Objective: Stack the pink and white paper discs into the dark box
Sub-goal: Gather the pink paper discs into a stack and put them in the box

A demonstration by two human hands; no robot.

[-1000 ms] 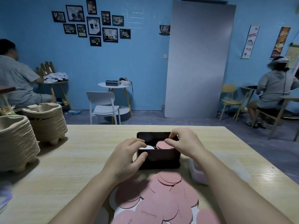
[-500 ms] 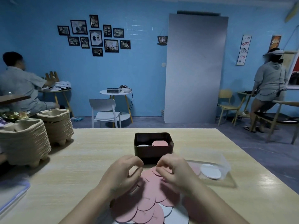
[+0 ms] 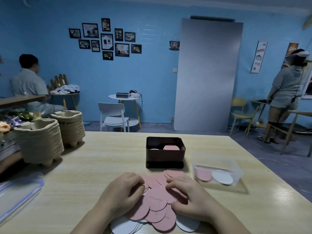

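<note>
Wooden table (image 3: pixel 101 166); left hand (image 3: pixel 121 194) and right hand (image 3: pixel 187 198), fingers curled, press on thin, light, slippery pink discs (image 3: pixel 157 200); I'd pinch an edge, then carry to the dark box (image 3: pixel 165 154).

Dim, blue-tinted room light; wide-angle bending at the edges, soft glare on the table (image 3: pixel 263 205).

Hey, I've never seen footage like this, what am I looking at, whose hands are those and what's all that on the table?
There is no machine here. A camera worn on a person's head looks forward and down at their own bare hands. The left hand and right hand rest on a loose pile of pink discs with white discs underneath, on a wooden table. Whether either hand grips a disc is unclear. Beyond sits the dark box, already holding some discs. To its right is a clear tub with two more.
</note>
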